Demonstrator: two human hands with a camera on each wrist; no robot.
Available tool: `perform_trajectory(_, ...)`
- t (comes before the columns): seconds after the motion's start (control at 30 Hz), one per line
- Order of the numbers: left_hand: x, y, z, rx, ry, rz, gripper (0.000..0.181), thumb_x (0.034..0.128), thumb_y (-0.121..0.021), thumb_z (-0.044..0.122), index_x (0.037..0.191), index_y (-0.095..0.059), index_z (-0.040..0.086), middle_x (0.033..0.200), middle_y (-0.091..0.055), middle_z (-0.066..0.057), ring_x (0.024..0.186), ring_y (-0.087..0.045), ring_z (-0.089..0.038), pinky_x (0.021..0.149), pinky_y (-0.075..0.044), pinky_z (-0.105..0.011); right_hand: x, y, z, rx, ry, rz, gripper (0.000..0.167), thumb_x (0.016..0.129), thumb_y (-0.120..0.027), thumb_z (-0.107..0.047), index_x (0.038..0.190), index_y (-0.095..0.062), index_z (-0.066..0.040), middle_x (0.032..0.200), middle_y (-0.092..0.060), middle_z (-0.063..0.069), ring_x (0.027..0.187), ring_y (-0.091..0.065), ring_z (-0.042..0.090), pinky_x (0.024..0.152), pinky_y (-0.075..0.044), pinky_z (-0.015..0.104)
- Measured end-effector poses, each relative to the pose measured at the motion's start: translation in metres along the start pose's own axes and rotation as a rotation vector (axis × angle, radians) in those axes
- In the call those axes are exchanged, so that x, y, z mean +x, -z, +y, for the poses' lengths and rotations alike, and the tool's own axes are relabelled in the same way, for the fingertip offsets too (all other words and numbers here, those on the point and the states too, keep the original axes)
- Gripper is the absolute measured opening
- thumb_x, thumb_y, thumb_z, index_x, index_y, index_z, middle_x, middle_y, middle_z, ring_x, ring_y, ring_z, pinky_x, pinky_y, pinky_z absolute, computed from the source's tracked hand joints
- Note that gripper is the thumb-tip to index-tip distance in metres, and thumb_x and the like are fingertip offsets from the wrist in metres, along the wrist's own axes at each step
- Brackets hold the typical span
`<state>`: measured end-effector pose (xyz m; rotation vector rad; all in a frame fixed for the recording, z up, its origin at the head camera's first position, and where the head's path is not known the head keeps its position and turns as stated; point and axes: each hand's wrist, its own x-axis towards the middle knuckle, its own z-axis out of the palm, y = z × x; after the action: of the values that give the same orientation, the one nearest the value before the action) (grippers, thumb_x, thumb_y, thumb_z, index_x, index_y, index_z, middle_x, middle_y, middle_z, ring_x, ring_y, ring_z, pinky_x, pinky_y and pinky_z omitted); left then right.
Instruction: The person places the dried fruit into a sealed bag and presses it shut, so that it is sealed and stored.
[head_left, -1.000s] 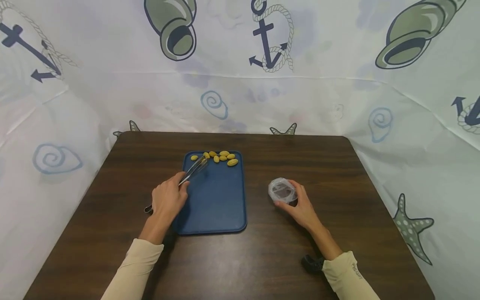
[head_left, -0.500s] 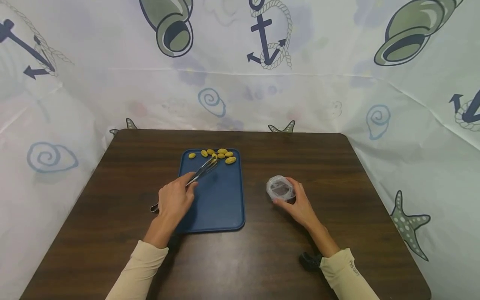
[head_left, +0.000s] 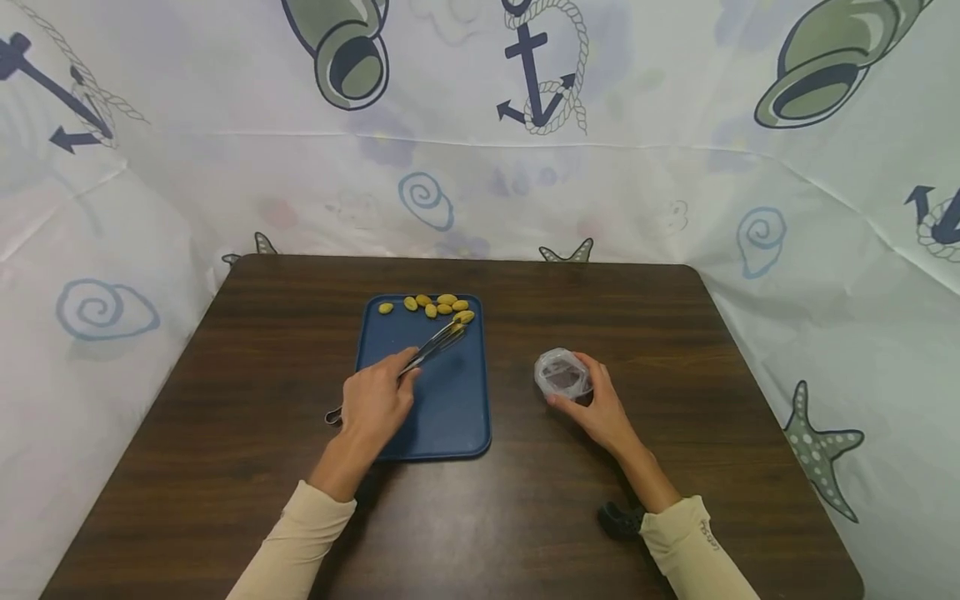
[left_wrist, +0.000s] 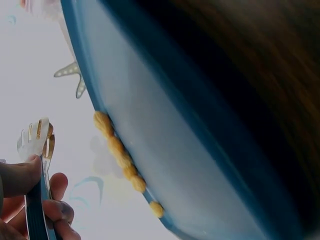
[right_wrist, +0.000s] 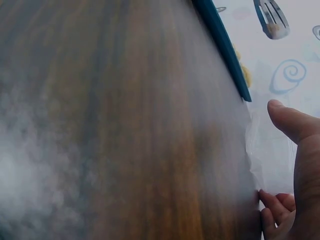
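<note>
My left hand (head_left: 377, 397) grips a pair of metal tongs (head_left: 431, 348) with slotted, fork-like ends. A yellowish bit shows between the tong ends in the head view, apparently a peanut. The tongs are above the far right part of a blue tray (head_left: 442, 417). Several yellow peanuts in shells (head_left: 447, 299) lie along the tray's far edge, and the left wrist view shows them in a row (left_wrist: 120, 152). To the right of the tray, my right hand (head_left: 603, 408) holds a clear, crinkly plastic bag (head_left: 561, 372) upright by its side, with its round mouth facing up. Its contents cannot be made out.
Both the tray and the bag rest on a dark wooden table (head_left: 517, 517). A white cloth (head_left: 480, 200) printed with anchors, shells and starfish hangs behind and beside the table. A black strap-like piece (head_left: 621, 522) sits at my right wrist.
My left hand and the tongs have moved to the right along the row of peanuts, from the tray's far left part toward its right corner. The right hand stays at the bag.
</note>
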<state>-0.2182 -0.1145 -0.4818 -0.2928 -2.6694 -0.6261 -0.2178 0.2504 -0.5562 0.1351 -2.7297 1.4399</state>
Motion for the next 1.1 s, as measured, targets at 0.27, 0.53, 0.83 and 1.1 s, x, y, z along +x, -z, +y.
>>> perform_trajectory(0.27,0.001,-0.012,0.025,-0.038,-0.050,-0.002,0.029,0.0948,-0.075,0.021,0.124,-0.076,0.017,0.105,-0.080,-0.005,0.078,-0.075,-0.029,0.064,-0.057,-0.048,0.000,0.000,0.000,0.017,0.012,0.002,0.085,0.085,-0.084,-0.039,0.156,-0.037,-0.029,0.146,-0.045,0.009,0.123,-0.051,0.030,0.105,-0.040,0.054)
perform_trajectory(0.53,0.000,-0.023,0.044,-0.062,-0.113,-0.008,0.029,0.0948,-0.075,0.020,0.123,-0.076,0.016,0.104,-0.080,-0.004,0.080,-0.076,-0.028,0.066,-0.059,-0.048,-0.001,0.000,-0.001,0.021,0.020,0.005,0.085,0.086,-0.084,-0.038,0.156,-0.038,-0.027,0.144,-0.046,0.011,0.122,-0.051,0.030,0.104,-0.040,0.054)
perform_trajectory(0.83,-0.004,-0.034,0.057,-0.059,-0.161,-0.017,0.030,0.0936,-0.077,0.021,0.123,-0.076,0.017,0.101,-0.081,-0.003,0.074,-0.075,-0.026,0.062,-0.058,-0.045,-0.002,0.002,-0.001,0.015,0.004,-0.003,0.086,0.085,-0.084,-0.041,0.156,-0.038,-0.029,0.143,-0.046,0.010,0.120,-0.052,0.030,0.101,-0.042,0.053)
perform_trajectory(1.1,-0.006,-0.036,0.073,-0.080,-0.197,-0.036,0.032,0.0947,-0.075,0.022,0.127,-0.075,0.017,0.106,-0.081,-0.003,0.072,-0.074,-0.023,0.062,-0.059,-0.042,-0.001,0.003,-0.004,0.016,-0.003,-0.001,0.087,0.084,-0.086,-0.040,0.155,-0.039,-0.026,0.146,-0.046,0.011,0.124,-0.052,0.030,0.105,-0.041,0.055)
